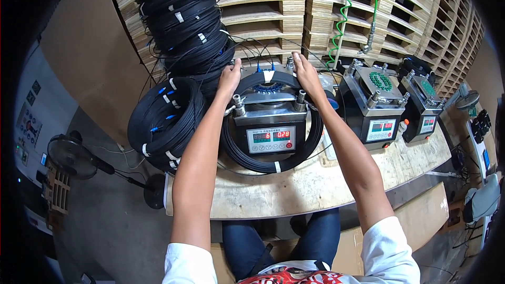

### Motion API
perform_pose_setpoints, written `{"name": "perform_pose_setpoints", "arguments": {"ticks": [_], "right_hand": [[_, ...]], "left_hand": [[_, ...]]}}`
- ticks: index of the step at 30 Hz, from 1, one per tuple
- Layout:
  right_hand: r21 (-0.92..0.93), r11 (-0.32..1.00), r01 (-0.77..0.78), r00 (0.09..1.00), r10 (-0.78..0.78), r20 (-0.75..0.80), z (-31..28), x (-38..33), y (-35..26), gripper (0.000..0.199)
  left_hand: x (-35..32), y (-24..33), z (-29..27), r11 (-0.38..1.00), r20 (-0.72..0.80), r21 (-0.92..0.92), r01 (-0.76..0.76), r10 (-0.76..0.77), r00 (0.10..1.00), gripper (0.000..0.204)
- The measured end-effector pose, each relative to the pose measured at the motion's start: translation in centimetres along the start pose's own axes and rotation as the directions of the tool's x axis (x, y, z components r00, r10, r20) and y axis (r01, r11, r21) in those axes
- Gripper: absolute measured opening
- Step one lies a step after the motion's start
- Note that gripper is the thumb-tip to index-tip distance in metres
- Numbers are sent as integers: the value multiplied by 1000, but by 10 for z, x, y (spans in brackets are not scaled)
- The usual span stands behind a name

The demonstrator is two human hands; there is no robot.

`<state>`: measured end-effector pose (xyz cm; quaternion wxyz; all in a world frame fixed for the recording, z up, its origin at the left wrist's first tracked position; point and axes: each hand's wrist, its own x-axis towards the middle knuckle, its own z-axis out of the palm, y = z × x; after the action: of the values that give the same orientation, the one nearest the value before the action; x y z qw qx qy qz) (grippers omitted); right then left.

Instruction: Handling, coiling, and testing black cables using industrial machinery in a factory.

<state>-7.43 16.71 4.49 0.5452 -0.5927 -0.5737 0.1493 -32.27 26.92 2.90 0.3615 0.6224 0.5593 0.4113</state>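
Observation:
A polishing machine [272,118] with a red-digit display stands before me on the bench. A coil of black fiber cable [277,166] is draped over it, its white-tied top across the metal plate and its lower loop hanging in front of the panel. Blue connectors [259,68] stick up at the plate's back, with thin leads running behind. My left hand [229,81] is closed at the machine's far left corner. At the far right corner my right hand [308,77] is closed beside a metal post [290,62]. What the fingers of both hands grip is hidden.
On the left, black cable coils stand in a tall stack [181,21], with another coil [165,121] in front. Two similar machines [374,100] stand to the right. A green spiral air hose [344,13] hangs before wooden pallets [258,8]. A fan [73,155] stands left of the wooden bench [263,200].

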Motion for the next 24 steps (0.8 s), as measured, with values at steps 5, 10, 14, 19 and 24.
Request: {"name": "perform_pose_setpoints", "arguments": {"ticks": [5, 10, 14, 19, 24], "right_hand": [[54, 996, 68, 997, -69, 21, 1, 4, 9, 47], [37, 987, 156, 988, -155, -25, 3, 5, 16, 54], [53, 995, 85, 996, -84, -21, -1, 1, 10, 56], [-6, 994, 108, 993, -108, -40, 4, -1, 0, 55], [-59, 987, 147, 988, -149, -37, -1, 4, 12, 56]], "left_hand": [[-7, 6, 0, 1000, -68, -14, 20, -21, 997, 80], [-20, 16, -1, 1000, -138, -17, -8, 5, 990, 85], [-41, 30, -1, 991, -189, 28, -128, 131, 973, 86], [-27, 18, -8, 984, -109, -63, -168, 161, 981, 81], [-27, 19, -2, 983, -134, -70, -168, 157, 978, 77]]}}
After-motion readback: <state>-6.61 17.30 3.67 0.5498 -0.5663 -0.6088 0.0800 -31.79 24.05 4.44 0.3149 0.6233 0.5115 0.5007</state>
